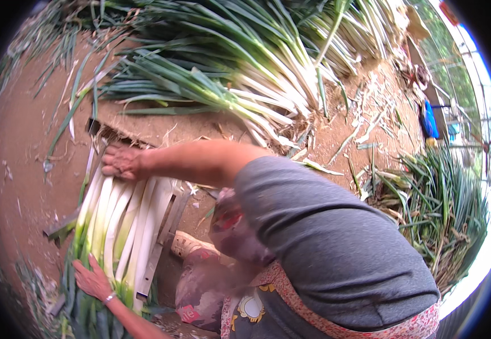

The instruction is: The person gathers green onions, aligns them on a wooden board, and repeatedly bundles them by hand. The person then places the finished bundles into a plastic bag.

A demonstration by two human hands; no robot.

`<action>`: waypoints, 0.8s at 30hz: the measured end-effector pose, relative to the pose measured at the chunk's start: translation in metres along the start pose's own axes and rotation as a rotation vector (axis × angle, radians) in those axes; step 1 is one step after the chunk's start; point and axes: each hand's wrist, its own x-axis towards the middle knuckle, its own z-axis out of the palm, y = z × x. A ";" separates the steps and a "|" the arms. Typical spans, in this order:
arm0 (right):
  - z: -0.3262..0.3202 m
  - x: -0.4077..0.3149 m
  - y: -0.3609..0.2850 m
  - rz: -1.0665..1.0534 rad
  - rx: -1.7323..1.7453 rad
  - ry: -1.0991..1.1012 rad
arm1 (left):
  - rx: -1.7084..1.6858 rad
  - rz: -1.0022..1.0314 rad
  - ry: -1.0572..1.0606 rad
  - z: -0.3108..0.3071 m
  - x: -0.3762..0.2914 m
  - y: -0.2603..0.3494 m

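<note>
Before me, a bundle of long green onions [120, 220] lies side by side in a metal frame [160, 250], white stems up the view and green leaves down. My right hand [122, 162] reaches across and rests on the white stems close to their root ends. Its fingertips are partly hidden, so its grip is unclear. Lower down, my left hand [93, 279] lies on the bundle where white turns to green. Its fingers are spread along the stalks, with a metal band at the wrist. Brown roots [120, 134] show just beyond my right hand.
A large heap of green onions [266, 80] covers the dirt floor [25, 148] at the top. Another leafy pile [444, 220] sits at the right. Loose peelings [368, 123] are strewn between them. My shoe [192, 245] is close beside the frame. A blue object [429, 120] stands near the right edge.
</note>
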 end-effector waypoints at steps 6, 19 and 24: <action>-0.031 -0.001 -0.032 0.138 -0.050 -0.189 | 0.007 0.023 0.174 0.029 0.010 -0.002; -0.282 -0.481 0.187 1.642 -0.618 -0.098 | -0.004 -0.016 0.091 0.028 0.012 -0.019; -0.266 -0.490 0.195 1.926 -0.703 -0.050 | 0.006 -0.054 0.063 0.016 0.011 -0.015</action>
